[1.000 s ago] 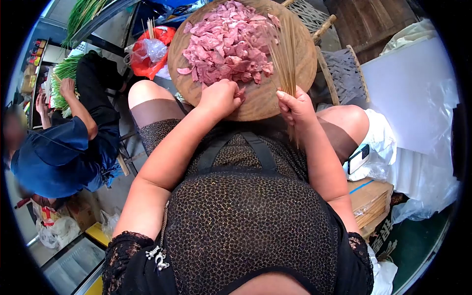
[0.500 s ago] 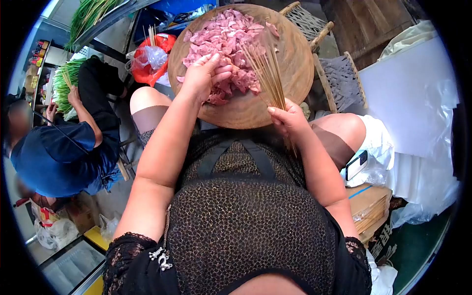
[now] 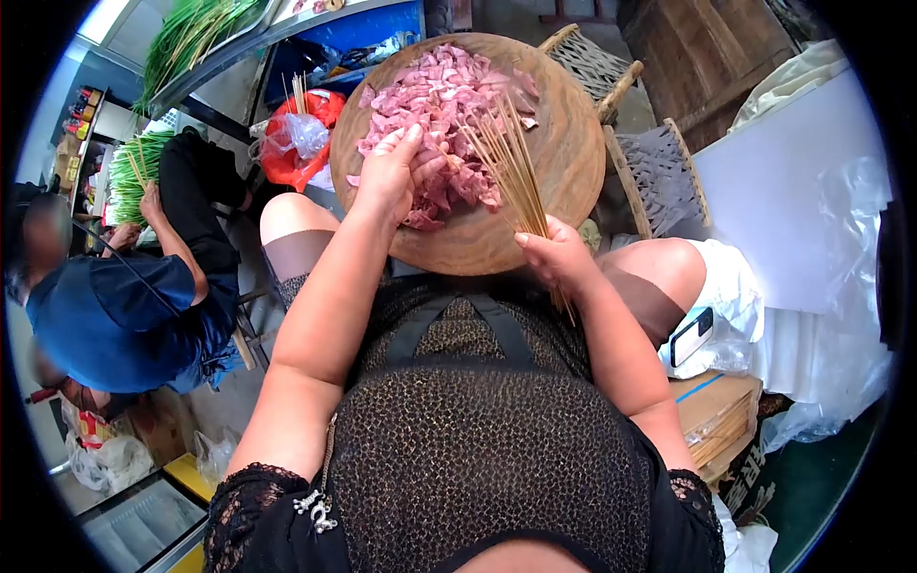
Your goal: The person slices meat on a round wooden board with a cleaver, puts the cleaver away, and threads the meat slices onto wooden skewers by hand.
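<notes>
A pile of sliced pink meat (image 3: 449,105) lies on a round wooden board (image 3: 564,172) in front of my knees. My left hand (image 3: 387,177) is at the pile's left side, its fingers bent together over the meat; whatever is between them is too small to make out. A bundle of thin wooden skewers (image 3: 516,172) is gripped in my right hand (image 3: 557,253) at the board's front right edge. The skewers fan out upward to the left, their tips over the meat, and their lower ends stick out below the hand.
A person in dark blue (image 3: 115,315) sits at the left by green vegetables (image 3: 129,181). A red bag (image 3: 287,158) stands left of the board, woven stools (image 3: 659,177) to its right. A phone (image 3: 692,336) lies beside my right knee, above a cardboard box (image 3: 716,420).
My left hand has risen from the board's front edge to the pile's left side. The skewers in my right hand now lean further left. The board appears lower in view.
</notes>
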A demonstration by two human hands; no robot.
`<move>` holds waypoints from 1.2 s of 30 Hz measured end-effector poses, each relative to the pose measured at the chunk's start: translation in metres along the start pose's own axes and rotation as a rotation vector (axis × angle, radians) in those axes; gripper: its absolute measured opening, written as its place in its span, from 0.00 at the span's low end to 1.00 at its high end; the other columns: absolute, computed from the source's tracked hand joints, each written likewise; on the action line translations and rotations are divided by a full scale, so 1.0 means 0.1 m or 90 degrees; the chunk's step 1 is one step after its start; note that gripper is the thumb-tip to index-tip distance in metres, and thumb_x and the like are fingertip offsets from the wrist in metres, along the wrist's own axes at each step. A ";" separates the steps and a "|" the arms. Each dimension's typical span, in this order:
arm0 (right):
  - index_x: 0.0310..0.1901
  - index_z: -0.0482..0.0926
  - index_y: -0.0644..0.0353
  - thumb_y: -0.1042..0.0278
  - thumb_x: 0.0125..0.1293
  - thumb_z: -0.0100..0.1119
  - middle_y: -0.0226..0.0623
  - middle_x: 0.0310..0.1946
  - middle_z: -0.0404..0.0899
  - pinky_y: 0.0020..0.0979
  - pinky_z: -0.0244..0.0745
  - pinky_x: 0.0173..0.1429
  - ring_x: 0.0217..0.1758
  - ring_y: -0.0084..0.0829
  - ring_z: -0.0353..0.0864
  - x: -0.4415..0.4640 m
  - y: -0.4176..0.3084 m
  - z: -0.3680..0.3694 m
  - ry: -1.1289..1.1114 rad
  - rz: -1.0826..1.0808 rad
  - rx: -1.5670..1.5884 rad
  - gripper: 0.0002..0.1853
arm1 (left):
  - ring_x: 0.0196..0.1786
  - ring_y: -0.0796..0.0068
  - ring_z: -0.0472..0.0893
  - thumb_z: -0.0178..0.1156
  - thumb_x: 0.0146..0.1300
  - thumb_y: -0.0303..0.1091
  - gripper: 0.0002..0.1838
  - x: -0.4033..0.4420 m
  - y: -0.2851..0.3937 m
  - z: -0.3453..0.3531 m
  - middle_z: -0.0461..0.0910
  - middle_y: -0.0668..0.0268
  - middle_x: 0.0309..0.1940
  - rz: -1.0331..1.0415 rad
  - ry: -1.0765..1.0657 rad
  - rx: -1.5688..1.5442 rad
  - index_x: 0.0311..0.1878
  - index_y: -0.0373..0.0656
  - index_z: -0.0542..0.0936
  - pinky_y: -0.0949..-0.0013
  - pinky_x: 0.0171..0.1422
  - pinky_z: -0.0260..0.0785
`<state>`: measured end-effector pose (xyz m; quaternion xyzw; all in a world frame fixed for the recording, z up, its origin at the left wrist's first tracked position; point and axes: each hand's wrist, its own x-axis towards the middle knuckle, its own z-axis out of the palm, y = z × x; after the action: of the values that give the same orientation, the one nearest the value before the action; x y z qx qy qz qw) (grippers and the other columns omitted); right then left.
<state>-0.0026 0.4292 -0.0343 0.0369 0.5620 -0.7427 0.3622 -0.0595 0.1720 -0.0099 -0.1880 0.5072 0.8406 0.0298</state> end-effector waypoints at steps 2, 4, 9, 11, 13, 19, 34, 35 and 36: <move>0.38 0.70 0.55 0.65 0.62 0.58 0.25 0.15 0.66 0.19 0.50 0.11 0.08 0.15 0.57 -0.02 -0.04 0.01 -0.006 0.003 0.006 0.08 | 0.46 0.65 0.81 0.53 0.67 0.34 0.10 -0.02 0.01 0.03 0.79 0.59 0.42 -0.006 0.004 0.000 0.46 0.37 0.74 0.68 0.46 0.78; 0.38 0.70 0.55 0.65 0.62 0.58 0.25 0.15 0.66 0.19 0.50 0.11 0.09 0.16 0.58 -0.03 -0.04 0.00 -0.011 0.012 0.012 0.08 | 0.46 0.66 0.81 0.53 0.66 0.31 0.09 -0.03 0.00 0.02 0.80 0.59 0.41 0.010 -0.014 -0.002 0.46 0.37 0.75 0.69 0.47 0.78; 0.37 0.70 0.55 0.66 0.62 0.58 0.25 0.15 0.66 0.19 0.50 0.12 0.09 0.15 0.58 -0.04 -0.03 -0.01 -0.020 0.004 -0.005 0.08 | 0.45 0.68 0.81 0.53 0.66 0.28 0.09 -0.07 0.03 0.04 0.80 0.61 0.43 0.005 -0.021 0.005 0.47 0.38 0.75 0.71 0.48 0.77; 0.37 0.70 0.55 0.66 0.62 0.58 0.24 0.15 0.66 0.19 0.50 0.12 0.09 0.15 0.58 -0.04 -0.04 0.01 -0.016 0.012 0.002 0.08 | 0.45 0.70 0.81 0.52 0.67 0.28 0.09 -0.08 0.03 0.04 0.80 0.61 0.44 0.003 -0.020 0.013 0.48 0.39 0.75 0.72 0.48 0.76; 0.38 0.70 0.55 0.66 0.62 0.58 0.24 0.15 0.66 0.19 0.50 0.12 0.10 0.15 0.58 -0.04 -0.05 0.01 -0.011 0.020 0.009 0.08 | 0.44 0.71 0.81 0.53 0.66 0.29 0.09 -0.08 0.02 0.03 0.80 0.62 0.43 -0.006 -0.035 -0.005 0.48 0.39 0.75 0.72 0.48 0.76; 0.39 0.70 0.56 0.67 0.62 0.59 0.24 0.15 0.66 0.18 0.50 0.13 0.10 0.15 0.58 -0.02 0.00 0.05 0.021 -0.029 0.012 0.08 | 0.41 0.74 0.81 0.55 0.65 0.30 0.08 -0.11 -0.02 0.07 0.81 0.63 0.42 -0.047 -0.051 -0.053 0.46 0.41 0.76 0.71 0.47 0.76; 0.38 0.70 0.56 0.68 0.62 0.58 0.24 0.15 0.65 0.18 0.50 0.13 0.11 0.15 0.57 0.00 -0.02 0.07 0.011 -0.054 0.028 0.07 | 0.41 0.66 0.82 0.51 0.68 0.38 0.13 -0.12 0.05 0.13 0.80 0.56 0.42 -0.078 -0.066 -0.055 0.47 0.39 0.73 0.63 0.48 0.77; 0.38 0.70 0.56 0.68 0.63 0.58 0.24 0.15 0.65 0.18 0.50 0.13 0.11 0.15 0.57 -0.02 -0.04 0.08 0.016 -0.052 0.029 0.07 | 0.41 0.66 0.82 0.51 0.68 0.38 0.13 -0.13 0.04 0.14 0.80 0.56 0.42 -0.079 -0.067 -0.055 0.47 0.39 0.73 0.63 0.48 0.77; 0.38 0.70 0.55 0.68 0.63 0.58 0.23 0.15 0.65 0.19 0.50 0.14 0.11 0.15 0.57 -0.04 -0.05 0.10 0.022 -0.050 0.031 0.07 | 0.41 0.66 0.82 0.51 0.68 0.38 0.13 -0.15 0.02 0.15 0.80 0.56 0.43 -0.083 -0.064 -0.063 0.47 0.39 0.73 0.63 0.48 0.77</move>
<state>0.0008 0.4231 -0.0255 0.0362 0.5507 -0.7693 0.3220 -0.0500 0.1857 0.0034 -0.1791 0.4495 0.8694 0.1005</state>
